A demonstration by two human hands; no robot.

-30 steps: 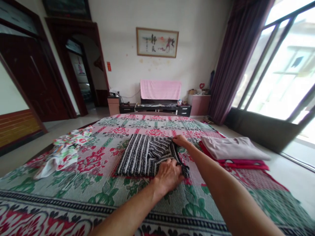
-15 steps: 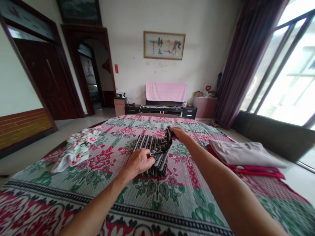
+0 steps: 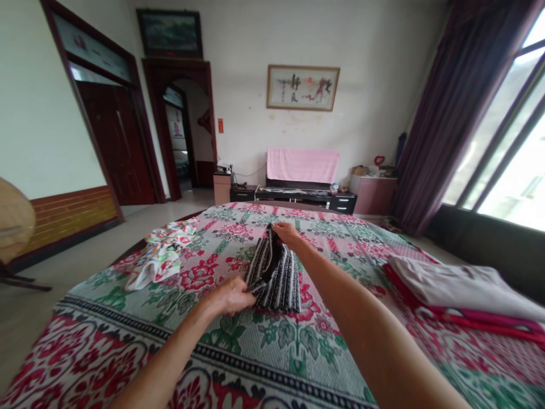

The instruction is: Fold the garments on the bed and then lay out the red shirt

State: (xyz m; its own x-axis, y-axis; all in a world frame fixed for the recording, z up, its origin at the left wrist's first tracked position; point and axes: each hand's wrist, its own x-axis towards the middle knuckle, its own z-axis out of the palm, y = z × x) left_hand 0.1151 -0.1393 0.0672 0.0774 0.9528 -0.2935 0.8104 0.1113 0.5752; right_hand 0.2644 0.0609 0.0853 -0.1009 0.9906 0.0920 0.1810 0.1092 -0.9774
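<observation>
A black-and-white striped knit garment (image 3: 283, 284) lies folded on the flowered cloth (image 3: 238, 230) in the middle of the table; its exact kind I cannot tell. My left hand (image 3: 233, 294) pinches the near left corner of its upper layer. At the far edge, my right hand (image 3: 286, 232) grips the same layer, which is lifted a little. Between the two hands a dark inner side of the fabric shows. The fingertips of both hands are partly hidden by the cloth and by the hands themselves.
A crumpled white garment with a colourful print (image 3: 164, 253) lies to the left. At the right sits a folded grey garment (image 3: 460, 284) on top of red folded cloth (image 3: 481, 324). Beyond the table stands a low black cabinet (image 3: 343, 203) with a pink cloth (image 3: 303, 163) above it.
My right hand has drawn the garment's upper layer leftward, and its striped lower part now shows on the right. My left hand has moved to the near left corner. The view has turned left.
</observation>
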